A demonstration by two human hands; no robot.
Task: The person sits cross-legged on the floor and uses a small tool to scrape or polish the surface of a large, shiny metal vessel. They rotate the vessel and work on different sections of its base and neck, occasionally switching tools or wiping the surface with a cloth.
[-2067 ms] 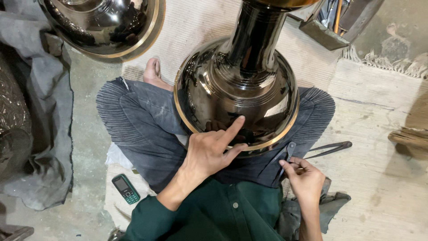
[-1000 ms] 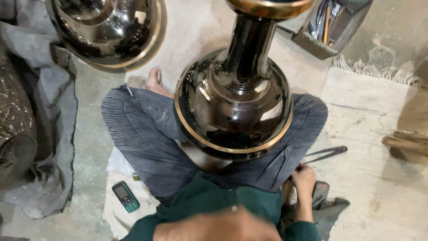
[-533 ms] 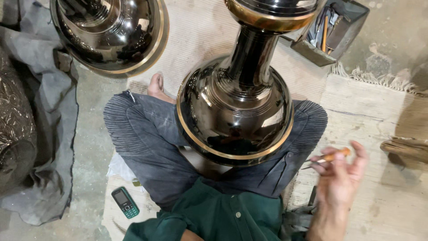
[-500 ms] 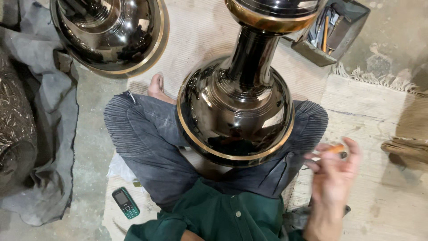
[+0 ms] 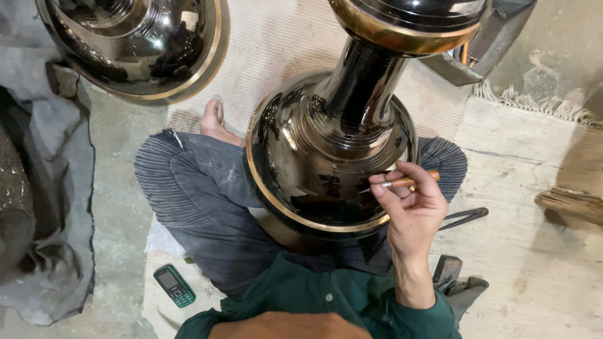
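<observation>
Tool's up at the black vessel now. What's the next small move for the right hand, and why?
Probably ease the tip down until it meets the metal. The right hand grips the orange-handled tool like a pen, its point aimed at the black vessel just above the gold rim; contact is not clear.

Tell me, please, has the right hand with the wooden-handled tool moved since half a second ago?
Yes. The right hand has moved left from beside the knee, bringing the wooden-handled tool onto the black vase on the lap.
</observation>
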